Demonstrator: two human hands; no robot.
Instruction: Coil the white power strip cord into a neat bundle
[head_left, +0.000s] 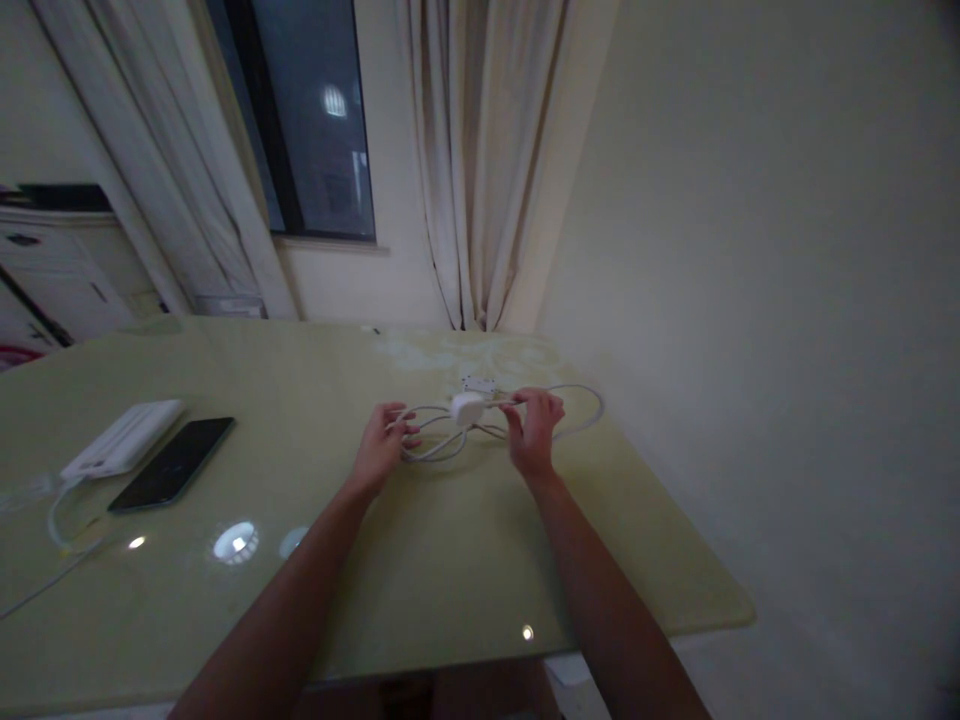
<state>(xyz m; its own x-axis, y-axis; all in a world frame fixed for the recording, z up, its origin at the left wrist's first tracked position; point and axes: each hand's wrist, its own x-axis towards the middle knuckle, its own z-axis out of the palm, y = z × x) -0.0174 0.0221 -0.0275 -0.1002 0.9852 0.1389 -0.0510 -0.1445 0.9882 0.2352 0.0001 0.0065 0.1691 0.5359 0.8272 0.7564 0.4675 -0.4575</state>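
Looped white cable [433,460], 1 o'clock from ctr of greenish tabletop [450,560], L hand [381,445] at 9 o'clock of white block [468,409], half-curled on loops, R hand [535,430] at 3, pinching cable, dark phone [174,465] well out at 9

white block [480,384], centre: dots too small to tell | thin cable [49,585], lower left: cut off | window [311,110]: top cut off

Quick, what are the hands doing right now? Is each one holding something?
Left hand: closed loosely around loops of the white cable.
Right hand: closed, pinching the same cable beside the white block.
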